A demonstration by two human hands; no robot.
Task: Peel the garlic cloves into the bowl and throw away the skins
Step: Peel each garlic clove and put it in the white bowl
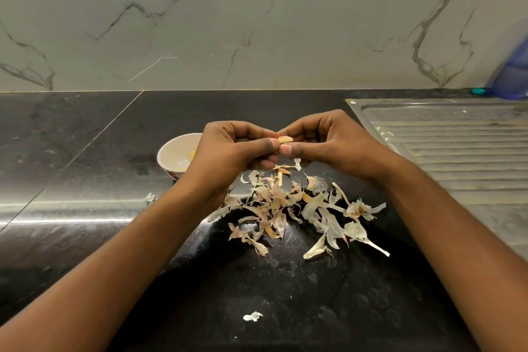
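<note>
Garlic clove (285,139) pinched between both hands.
Black stone counter (85,137), marble wall (200,23), scattered skins (285,208), white bowl (174,151).

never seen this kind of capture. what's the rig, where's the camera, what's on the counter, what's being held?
There is no robot here: a person works with two bare hands, and the single picture comes from a wide-angle camera on their head, looking forward and down. That is why both forearms enter from the bottom edge. The left hand and right hand meet in the middle and pinch one garlic clove between their fingertips, above the black counter. Under the hands lies a pile of papery garlic skins. A small white bowl, partly hidden behind the left hand, holds a few yellowish pieces, probably peeled cloves. A steel sink drainboard is to the right.
</note>
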